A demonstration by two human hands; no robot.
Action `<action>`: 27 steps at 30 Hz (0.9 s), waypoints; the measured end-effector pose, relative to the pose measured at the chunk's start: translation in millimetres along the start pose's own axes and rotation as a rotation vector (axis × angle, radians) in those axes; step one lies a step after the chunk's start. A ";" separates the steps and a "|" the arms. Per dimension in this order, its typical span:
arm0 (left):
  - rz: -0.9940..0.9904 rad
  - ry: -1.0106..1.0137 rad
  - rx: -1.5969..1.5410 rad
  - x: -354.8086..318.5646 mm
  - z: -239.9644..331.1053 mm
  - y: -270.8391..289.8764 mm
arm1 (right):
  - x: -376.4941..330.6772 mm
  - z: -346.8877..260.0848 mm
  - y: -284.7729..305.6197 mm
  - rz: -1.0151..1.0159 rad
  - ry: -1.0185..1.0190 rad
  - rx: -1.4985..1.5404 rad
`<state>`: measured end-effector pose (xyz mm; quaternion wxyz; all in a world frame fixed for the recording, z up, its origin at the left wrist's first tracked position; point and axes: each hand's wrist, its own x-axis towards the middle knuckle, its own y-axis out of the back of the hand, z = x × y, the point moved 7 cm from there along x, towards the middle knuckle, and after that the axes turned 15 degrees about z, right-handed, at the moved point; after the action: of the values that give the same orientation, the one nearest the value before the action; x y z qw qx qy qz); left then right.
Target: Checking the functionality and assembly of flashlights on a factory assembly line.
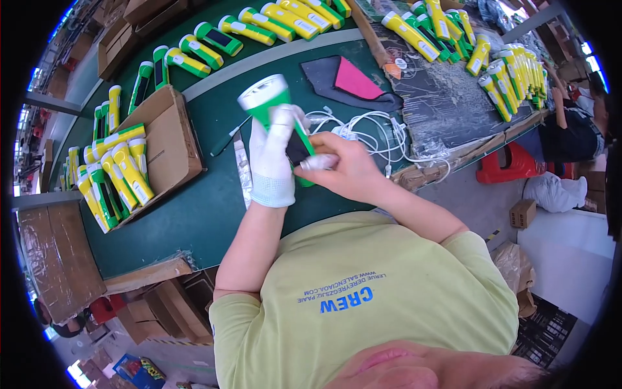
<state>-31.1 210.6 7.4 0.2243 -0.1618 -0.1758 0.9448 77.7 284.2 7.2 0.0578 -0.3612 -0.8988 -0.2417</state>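
A green plastic flashlight (275,107) with a round white head is held above the dark green tabletop (194,214), its head tilted up and to the left; its cylindrical body is wrapped by the left hand (272,159), which is covered in a white knitted glove with a ribbed cuff, the fingers being closed around the barrel; the bare right hand (340,170) is pressed against the lower side of the same flashlight, its fingertips pinched at a dark panel on the body, one fingertip being capped in white; a tangle of thin white cables (369,133) is seen just behind the hands on the table; a flat piece of grey fabric with a pink triangular flap (350,81) lies further back; a slim dark-handled tool (228,137) and a narrow silvery strip (241,165) are laid just left of the gloved hand; an open, shallow cardboard box (168,139) is set to the left, with yellow and green flashlights (116,172) stacked in it side by side; more flashlights of the same kind (272,23) are lined in a row along the far edge; a scuffed dark board (447,104) is placed to the right, bearing further flashlights (512,74)
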 end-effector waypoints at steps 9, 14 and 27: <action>-0.057 0.189 -0.292 7.1 -9.0 -17.0 | -11.9 49.9 3.5 -0.444 -0.591 0.552; -0.075 -0.029 0.123 -5.3 -1.5 -37.8 | 8.7 -18.2 35.7 -0.030 0.195 -0.379; -0.022 0.086 -0.034 34.3 -25.3 0.3 | 146.7 59.2 250.7 0.306 -0.028 -1.253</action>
<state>-50.5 233.4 -23.0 0.2391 -0.2041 -0.1836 0.9314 144.2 559.5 94.6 -0.1418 -0.4537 -0.5264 -0.7049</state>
